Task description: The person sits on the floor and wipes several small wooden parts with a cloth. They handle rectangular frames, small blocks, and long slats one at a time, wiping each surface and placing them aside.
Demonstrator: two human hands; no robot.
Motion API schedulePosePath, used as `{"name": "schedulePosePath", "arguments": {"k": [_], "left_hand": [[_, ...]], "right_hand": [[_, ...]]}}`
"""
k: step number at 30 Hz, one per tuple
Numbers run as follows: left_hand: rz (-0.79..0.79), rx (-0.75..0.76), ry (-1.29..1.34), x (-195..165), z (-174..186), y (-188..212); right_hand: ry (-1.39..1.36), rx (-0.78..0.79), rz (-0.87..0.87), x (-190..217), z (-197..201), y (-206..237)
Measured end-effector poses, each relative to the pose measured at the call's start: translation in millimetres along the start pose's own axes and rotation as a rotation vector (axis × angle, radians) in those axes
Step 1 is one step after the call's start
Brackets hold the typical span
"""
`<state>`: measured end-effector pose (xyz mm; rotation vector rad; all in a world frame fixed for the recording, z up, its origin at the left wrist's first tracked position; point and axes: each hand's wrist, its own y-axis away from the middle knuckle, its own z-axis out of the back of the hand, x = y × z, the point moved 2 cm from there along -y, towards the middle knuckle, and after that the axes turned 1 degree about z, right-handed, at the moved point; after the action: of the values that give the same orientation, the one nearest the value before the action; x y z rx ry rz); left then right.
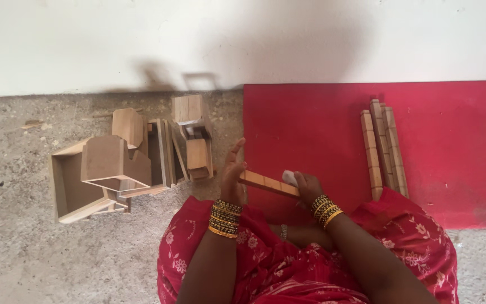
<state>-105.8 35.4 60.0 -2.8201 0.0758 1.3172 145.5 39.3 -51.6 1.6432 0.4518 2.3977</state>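
- While the person sat on the floor, the left hand steadied one end of a short wooden strip, fingers straight and loosely spread, thumb side against the wood.
- Over at the other end, the right hand was curled shut, pinching a small pale pad down onto the strip's top face.
- That strip hung level between both hands, just above the lap, at the near left corner of the red mat.
- Off to the right, a bundle of longer wooden strips lay on the mat, well apart from the hands.
- To the left, open wooden boxes and blocks sat heaped on the bare concrete, near the left hand but not touching it.
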Motion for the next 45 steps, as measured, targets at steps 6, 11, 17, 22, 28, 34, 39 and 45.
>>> {"name": "schedulePosePath", "arguments": {"k": [6,11,17,22,28,34,39,45], "left_hand": [[-0.128,0.141,-0.377,-4,-12,5],[-0.232,0.116,-0.627,1,3,1],[-0.633,0.214,-0.755,9,14,0],[-0.41,0.171,-0.557,8,5,3],[-0.289,0.124,-0.546,-6,-14,8],[-0.334,0.088,-0.491,-3,2,7],[-0.697,0.078,-0.878,9,10,1],[-0.421,0.058,-0.567,9,6,0]], "right_hand": [[0.461,-0.073,0.848,76,-52,2],[-0.289,0.257,0.206,102,-74,1],[0.506,-0.21,0.678,45,-32,-6],[0.864,-0.15,0.636,11,1,-7],[0.611,-0.17,1.098,89,-60,10],[0.487,-0.27,0.826,109,-83,19],[0.806,-0.281,0.724,27,-17,-1],[0.168,-0.124,0.133,10,-5,-8]]}}
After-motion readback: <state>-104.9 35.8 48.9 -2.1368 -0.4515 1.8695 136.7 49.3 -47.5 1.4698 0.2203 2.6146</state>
